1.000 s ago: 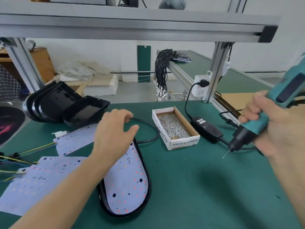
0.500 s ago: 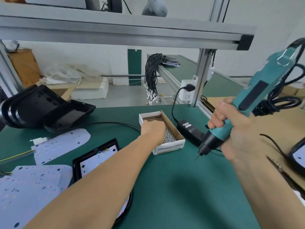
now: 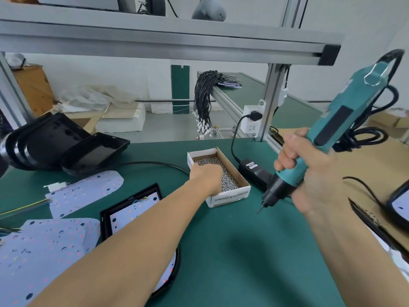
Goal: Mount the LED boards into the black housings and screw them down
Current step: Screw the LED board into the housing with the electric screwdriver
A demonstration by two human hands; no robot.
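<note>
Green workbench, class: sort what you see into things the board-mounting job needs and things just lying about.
Job: teal electric screwdriver; cardboard box of silver screws; white LED board in black housing; spare black housings.
Lying about: bundle of black cables; white foam block.

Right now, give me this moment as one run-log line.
step: fetching screws | left hand: in screw box | right hand: holding electric screwdriver, bit off work | housing with LED board: waiting, near left
</note>
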